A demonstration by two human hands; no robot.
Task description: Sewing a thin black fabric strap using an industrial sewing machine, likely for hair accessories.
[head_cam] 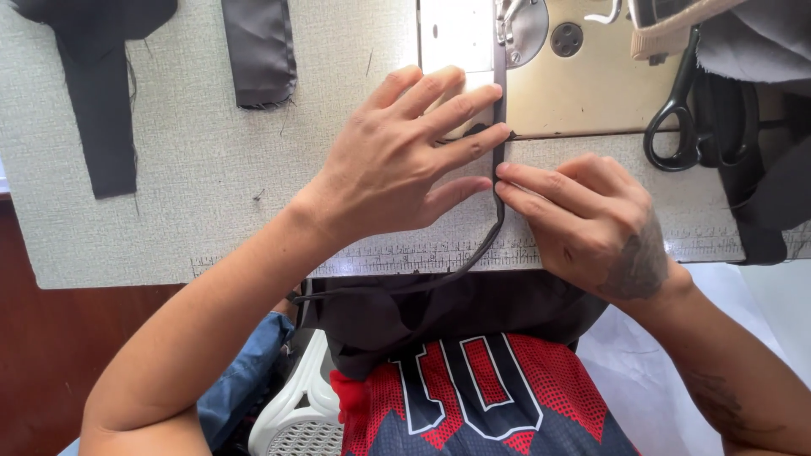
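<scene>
A narrow dark fabric strip [499,118] runs straight down the sewing table from the machine's needle area and curves off the front edge toward my lap. My left hand [397,160] lies flat with fingers spread, its fingertips pressing the strip from the left. From the right, my right hand [591,219] pinches the strip's edge between thumb and forefinger a little lower down. The two hands almost touch across the strip. A bundle of dark cloth [405,312] rests in my lap below the table edge.
The sewing machine's metal bed [583,93] is at the top right. Black-handled scissors [676,127] lie right of it beside dark cloth [760,194]. Two dark fabric pieces [101,110] [260,51] lie at the table's far left. A printed ruler [380,257] runs along the front edge.
</scene>
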